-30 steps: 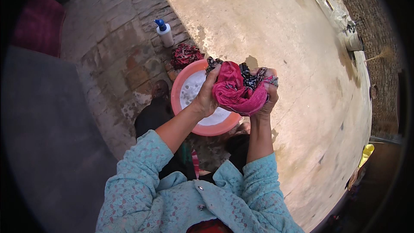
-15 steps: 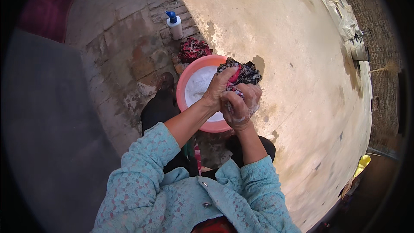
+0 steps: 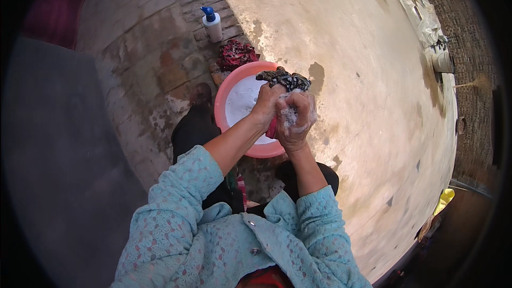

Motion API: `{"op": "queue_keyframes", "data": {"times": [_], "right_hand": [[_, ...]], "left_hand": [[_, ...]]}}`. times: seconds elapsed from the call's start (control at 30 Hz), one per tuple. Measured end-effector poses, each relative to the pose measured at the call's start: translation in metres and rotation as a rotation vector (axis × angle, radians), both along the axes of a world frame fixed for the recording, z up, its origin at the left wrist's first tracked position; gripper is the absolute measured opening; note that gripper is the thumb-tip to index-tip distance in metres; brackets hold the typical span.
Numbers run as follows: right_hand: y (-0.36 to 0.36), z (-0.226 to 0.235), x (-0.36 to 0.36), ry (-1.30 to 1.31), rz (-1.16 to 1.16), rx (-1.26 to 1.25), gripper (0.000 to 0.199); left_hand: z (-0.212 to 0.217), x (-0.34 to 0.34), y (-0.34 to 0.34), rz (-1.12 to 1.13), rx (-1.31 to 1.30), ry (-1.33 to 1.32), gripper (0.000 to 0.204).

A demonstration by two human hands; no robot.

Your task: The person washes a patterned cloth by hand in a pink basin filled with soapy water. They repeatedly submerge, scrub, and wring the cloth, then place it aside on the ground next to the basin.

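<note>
Nearest, the two light-blue lace sleeves [image 3: 178,186] are pushed up, leaving the forearms bare as they reach away from the body. The right hand [image 3: 296,119] is curled into a fist, its fingers folded tightly round part of a wet cloth [image 3: 288,79] — white foam clings to its knuckles. The left hand [image 3: 268,104] presses against it on the left, closed on the same cloth, though its fingertips are hidden. The cloth bunches out dark and patterned beyond the far side of both hands, with a pink piece showing on the near side, over the right part of a pink basin [image 3: 220,104] of white suds [image 3: 240,98]. Beyond the basin, slightly left, lies a crumpled red-and-black cloth bundle [image 3: 236,55]; farther still stands a white bottle [image 3: 213,29] with a blue pump top.
</note>
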State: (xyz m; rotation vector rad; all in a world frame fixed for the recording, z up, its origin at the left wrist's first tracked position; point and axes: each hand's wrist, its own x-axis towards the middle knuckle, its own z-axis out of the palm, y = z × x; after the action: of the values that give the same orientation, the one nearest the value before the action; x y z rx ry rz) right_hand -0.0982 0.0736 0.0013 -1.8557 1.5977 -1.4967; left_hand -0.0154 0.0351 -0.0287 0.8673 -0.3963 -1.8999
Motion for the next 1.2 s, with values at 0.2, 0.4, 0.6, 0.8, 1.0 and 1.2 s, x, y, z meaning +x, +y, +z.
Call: {"op": "queue_keyframes", "data": {"times": [0.2, 0.4, 0.6, 0.8, 1.0, 1.2], "right_hand": [[-0.031, 0.002, -0.031, -1.242, 0.025, 0.452, 0.02], [-0.02, 0.01, -0.033, -1.721, 0.329, 0.506, 0.047], [-0.027, -0.005, -0.049, -1.794, 0.389, 0.418, 0.045], [-0.031, 0.0, -0.082, -1.796, 0.333, 0.172, 0.05], [-0.029, -0.009, -0.075, -1.772, 0.412, 0.074, 0.053], [-0.023, 0.019, -0.052, -0.696, 0.239, 0.141, 0.037]], "left_hand": [[0.03, -0.005, -0.005, 0.084, -0.006, 0.144, 0.005], [0.032, 0.014, -0.019, 0.034, -0.191, 0.369, 0.019], [0.061, 0.022, -0.015, -0.097, -0.197, 0.31, 0.029], [0.055, 0.021, -0.018, -0.16, 0.054, 0.383, 0.041], [0.038, -0.007, 0.008, -0.304, 0.201, 0.389, 0.043], [0.05, 0.009, -0.009, -0.228, 0.095, 0.406, 0.06]]}}
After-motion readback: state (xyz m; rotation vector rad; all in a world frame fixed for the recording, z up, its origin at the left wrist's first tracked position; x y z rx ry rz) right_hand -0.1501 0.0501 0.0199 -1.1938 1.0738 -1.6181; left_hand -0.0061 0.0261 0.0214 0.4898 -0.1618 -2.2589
